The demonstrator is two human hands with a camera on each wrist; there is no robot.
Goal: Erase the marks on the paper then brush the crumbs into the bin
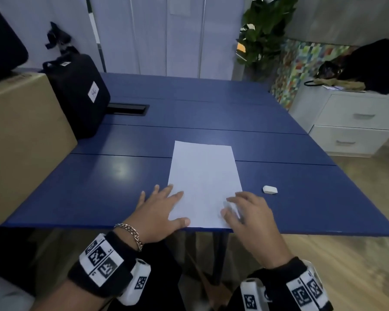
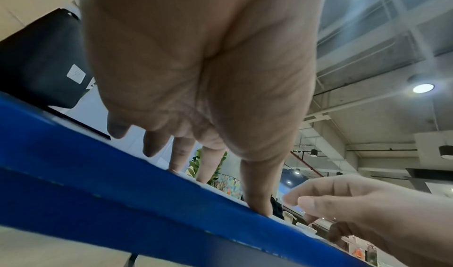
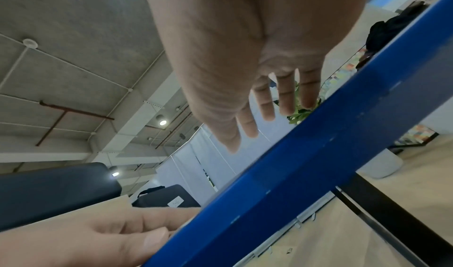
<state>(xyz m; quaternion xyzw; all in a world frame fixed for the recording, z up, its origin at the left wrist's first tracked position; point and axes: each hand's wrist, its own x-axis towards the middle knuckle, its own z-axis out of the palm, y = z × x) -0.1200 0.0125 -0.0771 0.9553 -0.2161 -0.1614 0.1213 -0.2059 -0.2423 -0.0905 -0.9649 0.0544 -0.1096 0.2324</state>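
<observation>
- The blue tabletop (image 1: pixel 211 113) fills the middle of the head view, made of several panels with seams between them and a black slot set into its far left part
- A cardboard box (image 1: pixel 20 135) stands at the left edge of the tabletop, with a black bag (image 1: pixel 79 93) bearing a small white label just beside it on the right
- A white drawer unit (image 1: pixel 355 122) stands off the right side of the tabletop, dark bags piled on top of it, and a leafy plant (image 1: pixel 263 32) rises behind the far right corner
- The paper (image 1: pixel 203 182), a white sheet, lies flat near the front edge of the tabletop, its near edge almost at the rim; any marks on it are too faint to make out
- The left hand (image 1: pixel 160 209) lies flat on the tabletop with fingers spread and straight, the inner fingers and thumb resting on the paper's near left corner; a chain bracelet sits on that wrist
- The right hand (image 1: pixel 249 214) is over the paper's near right corner, its fingers straight and slightly apart, blurred in the head view; whether they touch the sheet I cannot tell
- The eraser (image 1: pixel 270 189), a small white block, lies on the bare tabletop just right of the paper, apart from both hands
</observation>
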